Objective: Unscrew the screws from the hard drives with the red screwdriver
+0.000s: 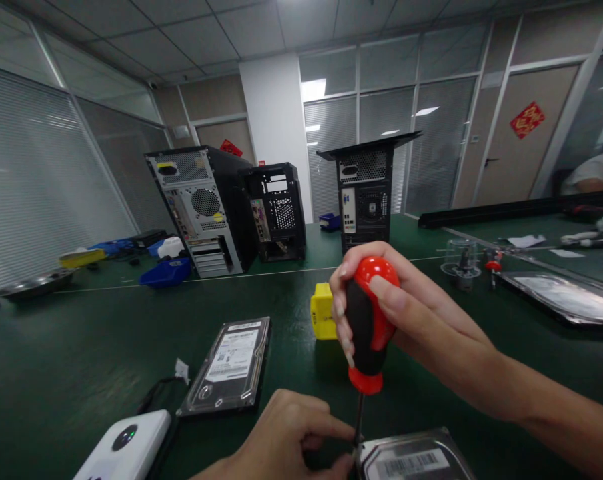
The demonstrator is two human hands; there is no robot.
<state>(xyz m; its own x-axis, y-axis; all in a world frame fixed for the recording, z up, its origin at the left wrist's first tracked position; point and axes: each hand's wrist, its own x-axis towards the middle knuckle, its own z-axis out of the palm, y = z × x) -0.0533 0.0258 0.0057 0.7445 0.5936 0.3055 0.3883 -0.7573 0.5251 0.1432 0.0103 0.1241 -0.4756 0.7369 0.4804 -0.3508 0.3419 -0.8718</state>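
My right hand [386,300] is closed around the thick red and black handle of a screwdriver [370,333], with the thumb lying along its red top. The thin shaft points down, its tip at the upper left corner of a silver hard drive [406,457] at the bottom edge of the view. Beside that corner, my left hand [296,437] is bent into a pinch, index finger and thumb close to the lower shaft. Whatever is between those fingers is too hidden to name. Another hard drive [231,363], label up, lies to the left of my hands.
A yellow box [323,312] stands behind my right hand. At lower left are a white device [126,447] and a dark cable. Computer cases [206,207] and a blue bin [165,272] stand farther back. On the right lie a clear container [460,260] and a silver panel [569,293].
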